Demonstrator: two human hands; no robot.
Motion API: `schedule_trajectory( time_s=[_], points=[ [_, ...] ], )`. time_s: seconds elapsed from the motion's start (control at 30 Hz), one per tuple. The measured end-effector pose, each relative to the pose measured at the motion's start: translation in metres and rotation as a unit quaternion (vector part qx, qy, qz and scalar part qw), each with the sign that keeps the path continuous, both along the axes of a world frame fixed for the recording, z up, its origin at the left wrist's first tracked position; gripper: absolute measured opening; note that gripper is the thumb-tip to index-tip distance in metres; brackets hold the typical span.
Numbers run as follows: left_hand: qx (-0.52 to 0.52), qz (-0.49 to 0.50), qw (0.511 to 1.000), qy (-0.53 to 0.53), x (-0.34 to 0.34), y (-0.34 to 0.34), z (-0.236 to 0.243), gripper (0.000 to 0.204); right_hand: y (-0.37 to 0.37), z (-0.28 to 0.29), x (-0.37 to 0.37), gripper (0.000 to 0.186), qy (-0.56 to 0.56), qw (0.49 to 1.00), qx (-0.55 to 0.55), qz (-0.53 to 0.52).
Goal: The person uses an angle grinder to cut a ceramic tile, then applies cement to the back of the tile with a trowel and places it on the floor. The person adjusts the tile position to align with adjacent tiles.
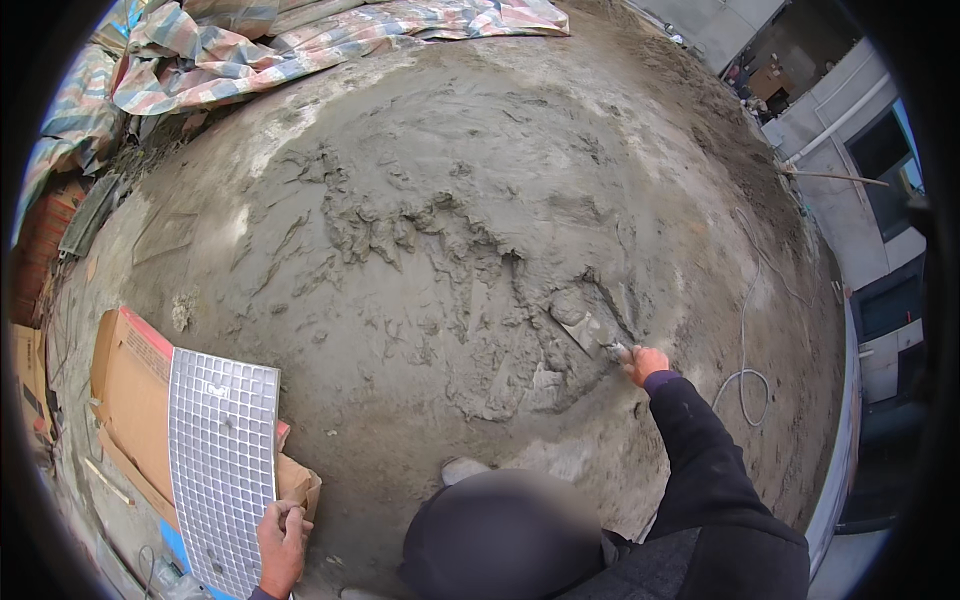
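My right hand (648,367) is closed round the handle of a trowel (583,328). The trowel's blade lies in a broad bed of wet grey mortar (420,310), which is ridged and lumpy through the middle and smoother at the far side. At the lower left my left hand (282,540) has its fingers curled at the right edge of a long grey tile (222,440), whose visible side carries a raised square grid. Open cardboard packaging (135,375) lies behind and beside the tile. Mortar near the blade hides part of its edge.
A striped tarpaulin (330,55) lies crumpled along the far left. Stacked red bricks (45,245) stand at the left rim. A thin cable (745,375) loops over the ground at right, before a wall with windows (885,300). A dark rounded shape (490,535) covers the lower middle.
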State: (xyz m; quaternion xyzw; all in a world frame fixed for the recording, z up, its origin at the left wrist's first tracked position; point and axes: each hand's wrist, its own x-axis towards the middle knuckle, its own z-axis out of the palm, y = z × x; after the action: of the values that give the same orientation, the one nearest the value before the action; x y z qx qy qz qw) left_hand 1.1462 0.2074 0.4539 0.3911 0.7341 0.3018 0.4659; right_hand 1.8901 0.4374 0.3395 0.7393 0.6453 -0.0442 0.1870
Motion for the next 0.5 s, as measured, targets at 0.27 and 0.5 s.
schedule_trajectory(
  time_s=[0.27,0.5],
  points=[
    [0.035,0.028,0.999,-0.002,-0.003,0.003,0.003,0.027,-0.007,0.051,-0.028,0.041,0.491,0.814,-0.148,-0.271],
    [-0.002,0.014,0.999,-0.034,0.003,0.008,0.002,0.027,-0.046,0.019,-0.124,0.052,0.449,0.868,0.05,-0.205]
  ],
)
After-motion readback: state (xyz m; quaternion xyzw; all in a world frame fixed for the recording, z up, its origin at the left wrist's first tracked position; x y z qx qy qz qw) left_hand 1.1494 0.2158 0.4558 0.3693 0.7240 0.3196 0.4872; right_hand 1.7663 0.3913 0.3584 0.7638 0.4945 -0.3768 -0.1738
